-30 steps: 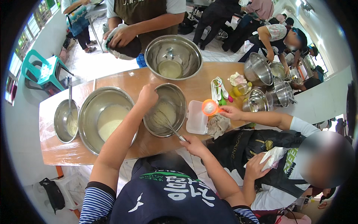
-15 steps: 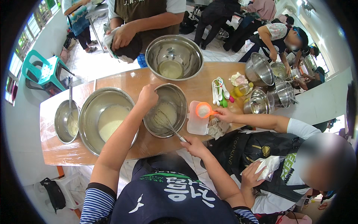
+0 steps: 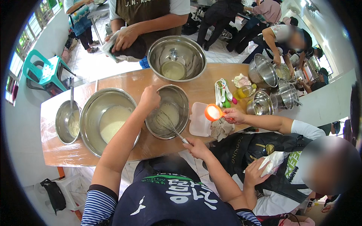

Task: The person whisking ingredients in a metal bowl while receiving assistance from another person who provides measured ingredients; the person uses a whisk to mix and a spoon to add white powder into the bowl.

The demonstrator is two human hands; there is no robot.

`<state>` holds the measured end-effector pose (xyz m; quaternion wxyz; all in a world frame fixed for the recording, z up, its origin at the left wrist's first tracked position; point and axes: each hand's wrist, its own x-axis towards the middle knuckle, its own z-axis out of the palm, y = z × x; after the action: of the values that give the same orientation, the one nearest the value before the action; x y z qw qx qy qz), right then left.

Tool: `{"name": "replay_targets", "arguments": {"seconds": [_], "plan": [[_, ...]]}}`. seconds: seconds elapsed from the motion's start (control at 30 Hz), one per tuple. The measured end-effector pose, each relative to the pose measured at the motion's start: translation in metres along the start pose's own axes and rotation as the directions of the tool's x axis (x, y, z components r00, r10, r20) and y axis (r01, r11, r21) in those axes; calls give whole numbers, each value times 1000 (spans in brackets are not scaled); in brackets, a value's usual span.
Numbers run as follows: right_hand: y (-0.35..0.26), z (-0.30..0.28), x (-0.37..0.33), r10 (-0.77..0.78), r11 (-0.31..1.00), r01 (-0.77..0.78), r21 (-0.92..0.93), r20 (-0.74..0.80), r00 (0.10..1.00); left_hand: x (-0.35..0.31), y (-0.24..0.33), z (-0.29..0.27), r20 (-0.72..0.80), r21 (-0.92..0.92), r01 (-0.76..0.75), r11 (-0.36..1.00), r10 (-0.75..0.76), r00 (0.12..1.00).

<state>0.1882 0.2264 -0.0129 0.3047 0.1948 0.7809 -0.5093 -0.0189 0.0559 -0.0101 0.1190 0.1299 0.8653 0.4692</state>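
Observation:
My left hand (image 3: 151, 97) is closed on the left rim of a steel mixing bowl (image 3: 181, 98) at the middle of the table. In this bowl lies a pale liquid (image 3: 170, 111). A wire whisk (image 3: 164, 120) dips into it, its handle gripped by my right hand (image 3: 197, 147) near the table's front edge. Left of my forearm stands a larger steel bowl (image 3: 88, 109) with pale batter (image 3: 113, 119). A third bowl (image 3: 177, 47), behind mine, holds a little yellowish liquid. To the right, a co-worker's hand (image 3: 234, 115) holds an orange measuring cup (image 3: 213, 112) filled with white stuff.
A small bowl (image 3: 62, 130) with another whisk (image 3: 73, 122) stands far left. An open plastic container (image 3: 200, 124), a cloth (image 3: 222, 129), measuring spoons (image 3: 223, 93), an oil bottle (image 3: 245, 90) and several bowls sit on the right. Across the table a person (image 3: 151, 15) handles a cloth.
The co-worker's hand has drawn the orange cup to the right, away from above the plastic container. My hands, the whisk and the bowl have hardly moved.

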Motion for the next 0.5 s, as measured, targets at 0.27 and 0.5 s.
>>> {"name": "replay_targets", "arguments": {"seconds": [0.27,0.5], "plan": [[3,2,-2,66,995,-67,76,22,998,-4,-1,-1,-2,-11,-11,1000,11,1000],[4,4,-2,40,997,-40,69,4,999,-2,-12,5,-47,11,-73,997,73,996]]}}
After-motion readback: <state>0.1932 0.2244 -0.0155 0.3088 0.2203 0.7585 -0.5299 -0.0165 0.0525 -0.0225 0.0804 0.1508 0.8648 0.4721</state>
